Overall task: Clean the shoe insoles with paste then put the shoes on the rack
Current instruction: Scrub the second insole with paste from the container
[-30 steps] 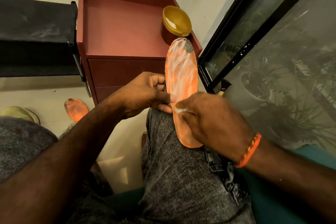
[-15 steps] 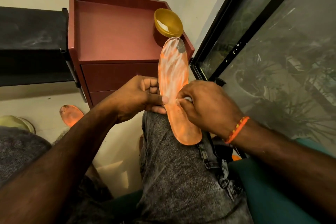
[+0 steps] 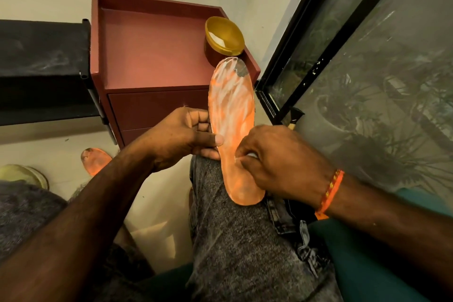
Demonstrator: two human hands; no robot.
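Beside a dark window, an orange insole smeared with white paste rests on the person's knee. The left hand pinches its edge; the right hand's curled fingers press its surface.

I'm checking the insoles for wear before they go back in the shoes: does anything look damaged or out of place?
Yes. The orange insole on the knee has a dark worn patch at its far tip, beside the white paste smears. A second orange insole lies on the floor and shows a similar dark spot.

Dim, warm indoor light; soft shadows on floor; wide-angle bending at edges; faint reflections on window glass.
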